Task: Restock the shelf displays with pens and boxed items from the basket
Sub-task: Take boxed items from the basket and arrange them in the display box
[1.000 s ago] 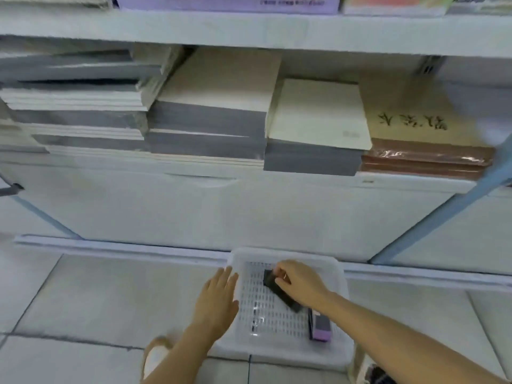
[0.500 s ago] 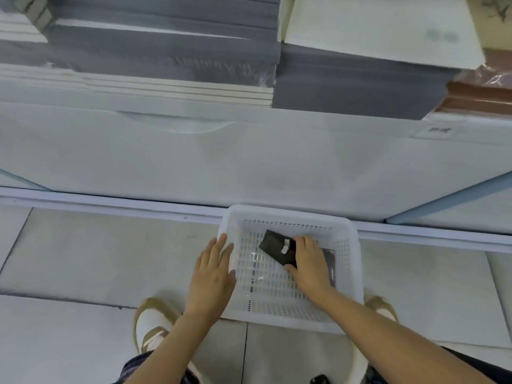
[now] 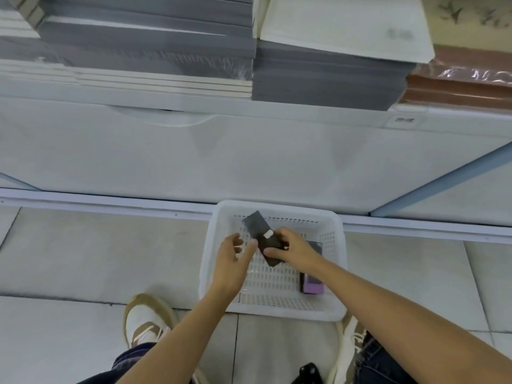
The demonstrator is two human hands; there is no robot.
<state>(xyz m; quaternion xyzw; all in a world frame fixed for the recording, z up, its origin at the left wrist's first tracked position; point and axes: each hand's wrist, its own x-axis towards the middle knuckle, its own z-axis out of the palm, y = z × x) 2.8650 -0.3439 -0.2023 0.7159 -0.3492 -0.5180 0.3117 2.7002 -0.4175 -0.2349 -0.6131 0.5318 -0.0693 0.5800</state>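
Right hand [image 3: 293, 249] fingers clamped on black box [image 3: 261, 236] above white basket [image 3: 342, 273]; left hand [image 3: 231, 254] fingers apart, relaxed, just beside box. Purple box [image 3: 312, 286] lies in basket.

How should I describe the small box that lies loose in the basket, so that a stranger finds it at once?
Find the white plastic basket on the tiled floor below the shelf. Near its right wall, beside the wrist of the right hand, lies a small dark box. Unlike the black box that the right hand holds, it has a purple end.
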